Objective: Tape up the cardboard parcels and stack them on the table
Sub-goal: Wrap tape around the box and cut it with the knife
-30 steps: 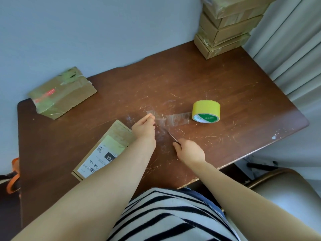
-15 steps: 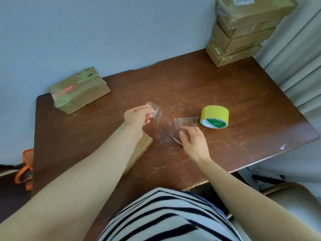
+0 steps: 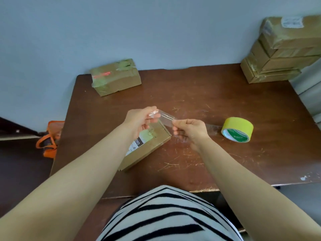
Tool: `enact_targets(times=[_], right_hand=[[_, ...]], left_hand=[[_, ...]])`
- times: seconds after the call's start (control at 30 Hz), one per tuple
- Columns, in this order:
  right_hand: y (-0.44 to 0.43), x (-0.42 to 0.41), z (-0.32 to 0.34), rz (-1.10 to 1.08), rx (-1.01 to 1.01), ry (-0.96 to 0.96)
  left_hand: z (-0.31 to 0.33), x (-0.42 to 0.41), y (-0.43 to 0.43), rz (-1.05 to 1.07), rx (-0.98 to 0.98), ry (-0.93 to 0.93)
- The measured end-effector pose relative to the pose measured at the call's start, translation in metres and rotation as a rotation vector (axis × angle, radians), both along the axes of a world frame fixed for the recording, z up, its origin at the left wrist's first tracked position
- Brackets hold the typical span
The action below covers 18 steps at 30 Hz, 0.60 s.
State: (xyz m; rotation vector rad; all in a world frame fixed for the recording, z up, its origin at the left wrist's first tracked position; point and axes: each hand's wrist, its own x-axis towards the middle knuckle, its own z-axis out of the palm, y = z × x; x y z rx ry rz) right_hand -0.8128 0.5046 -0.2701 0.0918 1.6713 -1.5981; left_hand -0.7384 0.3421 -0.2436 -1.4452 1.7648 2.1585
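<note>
Left hand [image 3: 139, 120] and right hand [image 3: 191, 128] each pinch an end of the clear tape strip [image 3: 165, 119] above the parcel [image 3: 149, 145]; label reads "090".

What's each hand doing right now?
Left hand: pinching one end of the clear tape strip.
Right hand: pinching the strip's other end.

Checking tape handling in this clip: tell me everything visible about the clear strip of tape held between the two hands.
The strip of clear tape is a short, see-through, glossy piece, crinkled at its left end. The left hand pinches that end and the right hand pinches the other, so it spans the gap between them, fairly straight, slanting down toward the right. It hangs in the air over the far end of the labelled parcel, touching only the hands as far as shows.
</note>
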Motion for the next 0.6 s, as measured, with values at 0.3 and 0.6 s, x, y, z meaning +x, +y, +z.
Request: enact_targets(times=[0.3, 0.6], right_hand=[[-0.017, 0.019, -0.004, 0.147, 0.097, 0.028], [-0.015, 0.024, -0.011, 0.23, 0.214, 0.079]], left_hand=[[-0.019, 0.043, -0.003, 0.084, -0.254, 0.02], [-0.047, 0.068, 0.012, 0.204, -0.097, 0.04]])
